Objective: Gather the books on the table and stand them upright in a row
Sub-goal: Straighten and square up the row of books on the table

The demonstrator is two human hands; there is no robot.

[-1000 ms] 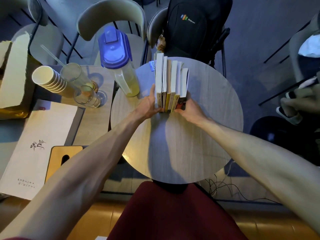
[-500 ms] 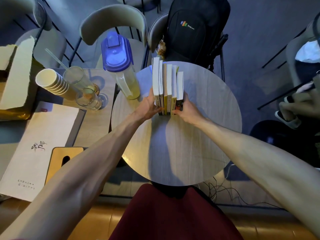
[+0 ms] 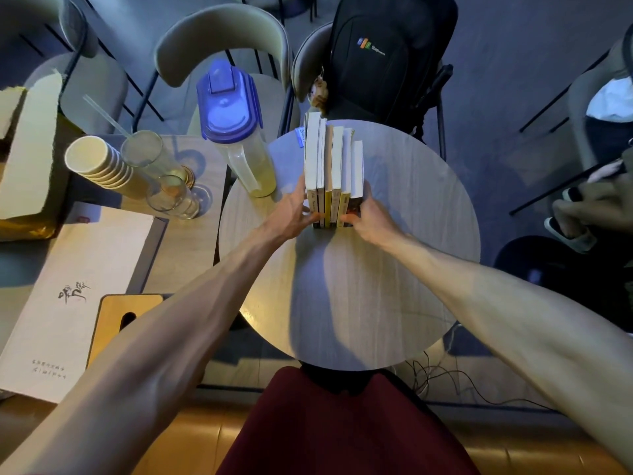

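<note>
Five or so books [image 3: 331, 173] stand upright, spines toward you, at the far side of the round table [image 3: 376, 289]. You squeeze them from both ends so none tips: left hand [image 3: 291, 214] flat against the left cover, right hand [image 3: 371, 221] pressing the right, both arms stretched forward.

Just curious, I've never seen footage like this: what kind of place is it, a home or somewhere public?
Probably a café or shared lounge. A small round table with chairs around it, a stack of paper cups beside a drinks pitcher, and what looks like a menu suggest it.
</note>
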